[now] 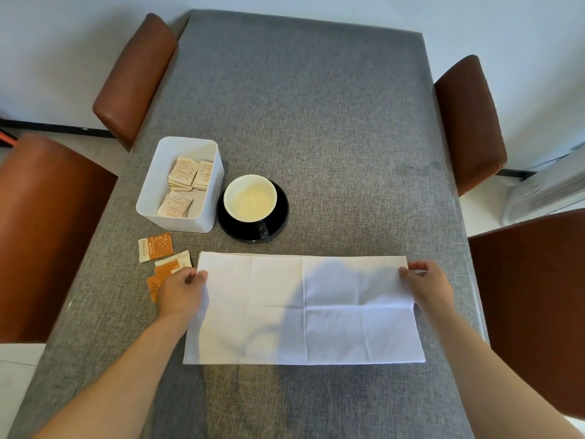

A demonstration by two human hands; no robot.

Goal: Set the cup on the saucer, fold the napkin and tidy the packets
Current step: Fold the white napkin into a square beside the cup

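Observation:
A white napkin (304,308) lies flat on the grey table, folded into a wide rectangle. My left hand (182,291) pinches its left edge and my right hand (425,285) pinches its right edge, both near the far corners. A white cup (250,198) with a black outside stands on a black saucer (278,223) beyond the napkin. Three orange packets lie loose left of the napkin: one (155,247) apart, two (172,264) partly under my left hand. A white box (152,191) holds several more packets (183,175).
The table (316,122) wears a grey cloth. Brown chairs stand at both sides: two on the left (47,232), (136,77), two on the right (471,122), (535,305). A white appliance (544,188) sits on the floor at right.

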